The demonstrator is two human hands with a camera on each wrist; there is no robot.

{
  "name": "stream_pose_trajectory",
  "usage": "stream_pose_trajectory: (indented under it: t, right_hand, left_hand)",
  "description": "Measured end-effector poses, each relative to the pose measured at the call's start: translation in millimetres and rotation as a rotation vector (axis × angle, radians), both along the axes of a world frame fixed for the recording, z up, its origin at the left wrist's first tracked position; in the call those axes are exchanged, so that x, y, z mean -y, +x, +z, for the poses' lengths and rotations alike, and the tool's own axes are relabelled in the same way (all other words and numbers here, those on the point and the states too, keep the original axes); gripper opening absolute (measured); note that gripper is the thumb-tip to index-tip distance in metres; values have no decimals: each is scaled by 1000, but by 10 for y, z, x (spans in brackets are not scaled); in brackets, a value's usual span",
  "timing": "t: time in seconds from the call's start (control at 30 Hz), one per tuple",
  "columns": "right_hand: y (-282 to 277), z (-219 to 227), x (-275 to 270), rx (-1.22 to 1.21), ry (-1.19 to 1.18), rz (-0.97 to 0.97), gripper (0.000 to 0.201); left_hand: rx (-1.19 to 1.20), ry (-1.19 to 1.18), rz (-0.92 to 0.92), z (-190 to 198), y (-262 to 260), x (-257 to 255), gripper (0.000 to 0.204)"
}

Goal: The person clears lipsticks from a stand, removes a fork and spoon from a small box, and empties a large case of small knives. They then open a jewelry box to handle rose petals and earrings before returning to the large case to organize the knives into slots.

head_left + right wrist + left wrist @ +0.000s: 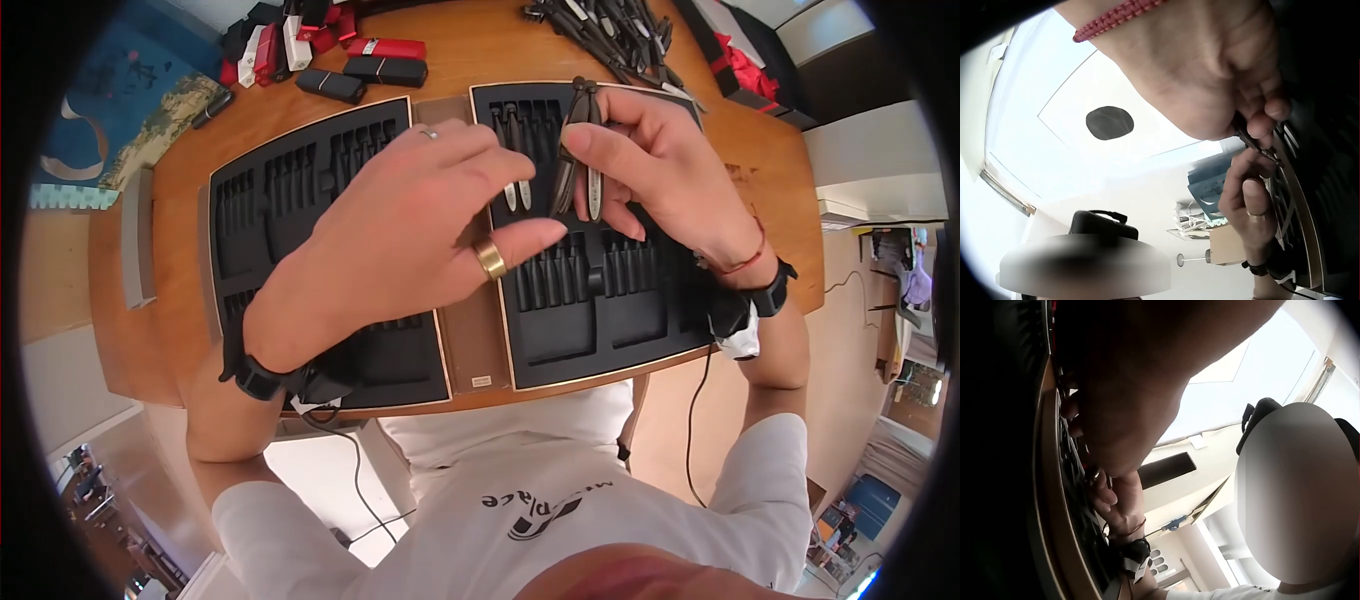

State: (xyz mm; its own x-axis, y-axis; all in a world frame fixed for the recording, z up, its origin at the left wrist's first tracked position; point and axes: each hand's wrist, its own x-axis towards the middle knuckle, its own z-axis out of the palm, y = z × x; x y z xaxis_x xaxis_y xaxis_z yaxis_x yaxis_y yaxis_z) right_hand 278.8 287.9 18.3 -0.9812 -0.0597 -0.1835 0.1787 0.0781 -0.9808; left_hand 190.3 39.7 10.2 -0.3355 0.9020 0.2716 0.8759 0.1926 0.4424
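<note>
Between thumb and fingers, my right hand (660, 165) pinches slim dark tools with silver tips (594, 190) above the right half of a black slotted tray (550, 345). My left hand (400, 220) is over the middle of the tray, thumb spread from the fingers, near two silver-tipped tools (512, 185) in the slots; whether it touches them is hidden. In the right wrist view, the right hand (1210, 81) has a dark tool (1252, 137) at its fingertips, with the left hand (1250, 200) close by. The left wrist view shows the left hand (1116, 406) dark and the right hand (1125, 500) beyond.
Another slotted tray half (395, 375) is at the left. Red, white and black small boxes (385, 70) sit at the back left, a pile of dark slim tools (610, 35) at the back, and a black box with red fabric (745, 75) at the back right. Cables hang from both wrists.
</note>
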Motion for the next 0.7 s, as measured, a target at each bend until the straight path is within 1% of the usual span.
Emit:
stream_pose_trajectory:
  t: [0.07, 0.1, 0.17, 0.2, 0.27, 0.3, 0.37, 0.4, 0.47, 0.5, 0.57, 0.6, 0.63, 0.67, 0.7]
  right_hand:
    - [14, 24, 26, -8, -20, 42, 30]
    - [13, 14, 30, -7, -36, 37, 30]
    - [37, 6, 8, -8, -39, 118, 30]
    - [56, 27, 5, -10, -45, 99, 30]
    - [58, 66, 20, -16, -32, 156, 30]
    - [64, 57, 21, -19, -38, 149, 30]
    - [55, 28, 29, -48, 3, 111, 31]
    - [46, 8, 23, -49, -4, 110, 31]
    - [14, -24, -17, -143, 21, -3, 35]
    - [1, -31, -33, -147, 18, -6, 35]
    - [-9, -33, -66, -207, 87, -135, 38]
    - [-11, -30, -63, -218, 115, -164, 40]
    - [-14, -36, -61, -224, 112, -169, 40]
    - [-18, -47, -58, -234, 113, -150, 39]
    - [-20, -60, -53, -244, 113, -131, 39]
  left_hand:
    - [61, 132, -52, -58, 35, -42, 25]
    - [63, 116, -57, -72, 26, -31, 25]
    - [94, 75, -107, -79, -18, -37, 23]
    - [94, 68, -126, -83, -23, -39, 23]
    - [156, 102, -26, -72, -4, -15, 18]
    - [154, 95, -33, -45, 17, -19, 18]
    - [215, 69, 68, 16, 62, -30, 16]
    - [214, 62, 68, 20, 64, -30, 16]
    - [137, 19, 116, 10, 39, -46, 21]
    - [133, 16, 114, -27, 14, -49, 21]
    - [-87, 150, 78, -139, -38, -48, 31]
    - [-93, 149, 73, -151, -42, -47, 31]
    - [-49, 115, 93, -154, -43, -46, 32]
    - [-5, 79, 114, -153, -46, -49, 34]
    - [-13, 75, 108, -150, -50, -55, 34]
